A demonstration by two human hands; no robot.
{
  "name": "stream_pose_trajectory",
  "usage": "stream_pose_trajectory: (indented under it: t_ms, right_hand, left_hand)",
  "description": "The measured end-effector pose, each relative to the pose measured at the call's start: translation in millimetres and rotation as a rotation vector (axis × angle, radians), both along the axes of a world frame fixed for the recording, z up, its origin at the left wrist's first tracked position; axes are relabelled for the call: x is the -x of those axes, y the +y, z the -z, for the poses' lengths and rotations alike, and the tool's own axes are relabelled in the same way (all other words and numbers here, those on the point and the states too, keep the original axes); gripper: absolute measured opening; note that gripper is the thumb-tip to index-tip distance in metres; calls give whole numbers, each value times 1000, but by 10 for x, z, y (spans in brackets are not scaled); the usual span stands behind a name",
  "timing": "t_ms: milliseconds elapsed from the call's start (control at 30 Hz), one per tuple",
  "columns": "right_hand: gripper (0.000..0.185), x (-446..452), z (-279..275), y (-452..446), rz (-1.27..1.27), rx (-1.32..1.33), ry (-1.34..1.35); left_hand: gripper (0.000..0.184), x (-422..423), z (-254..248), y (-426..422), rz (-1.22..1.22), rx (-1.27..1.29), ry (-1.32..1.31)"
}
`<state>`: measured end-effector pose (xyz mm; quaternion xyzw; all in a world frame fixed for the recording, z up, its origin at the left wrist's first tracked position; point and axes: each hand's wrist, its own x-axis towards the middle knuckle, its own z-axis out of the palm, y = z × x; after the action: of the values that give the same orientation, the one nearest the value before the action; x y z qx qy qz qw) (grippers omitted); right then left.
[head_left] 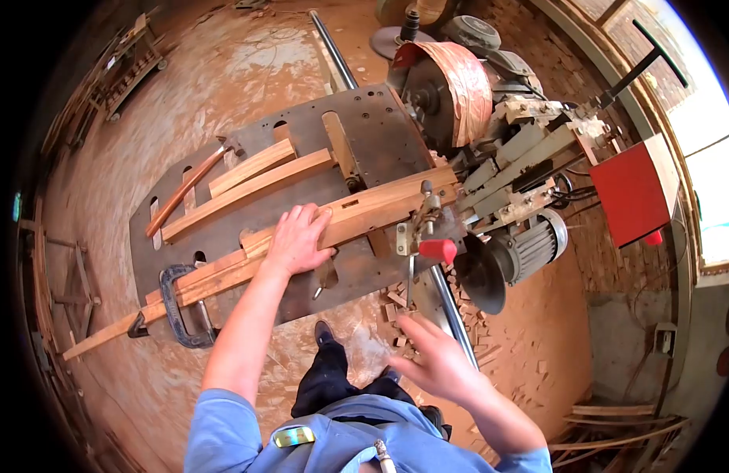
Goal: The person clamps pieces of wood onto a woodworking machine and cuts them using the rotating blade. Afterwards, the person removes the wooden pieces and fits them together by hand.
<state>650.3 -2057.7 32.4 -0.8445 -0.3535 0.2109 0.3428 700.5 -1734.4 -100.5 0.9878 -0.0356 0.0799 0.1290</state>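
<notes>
My left hand [297, 240] rests across a wooden rail [380, 201], fingers over its top and thumb by the near edge. A small slot is cut in the rail, and its far end reaches the machine. Over it stands a clamp [427, 209] with a red knob [438, 251]. Slightly blurred, my right hand [439, 355] is held in the air below that knob, fingers apart and nothing in it. A long wooden strip [104, 339] runs along the near side of the metal table [301, 122], held by a black C-clamp [179, 307].
On the table lie a hammer [187, 189] and two loose wood pieces [254, 193]. A saw machine with a wrapped guard [459, 91], a bare disc [482, 274] and a motor [534, 246] stands at right. Wood offcuts [475, 327] litter the floor below.
</notes>
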Motion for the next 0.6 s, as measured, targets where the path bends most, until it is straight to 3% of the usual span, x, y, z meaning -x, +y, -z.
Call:
stream_pose_trajectory:
  t_ms: [67,100,167,267,600]
  right_hand:
    - [69,-253,500,634,-10,33,-306]
    - [64,-455,677,898,36,70,-450]
    - [52,-904,1078,1280,59,424,-793]
    - [55,-1385,1215,1561,69,829,-791]
    - [47,-1664,1289,1626,51,813,-899]
  left_hand:
    - [73,1,-17,21,-3,-8,0]
    - [74,-4,-20,32,7,1,-4]
    - [74,7,-35,50,16,9,9]
    - [74,-8,-86,88,24,34,8]
    - [77,-123,-120,199,42,68,43]
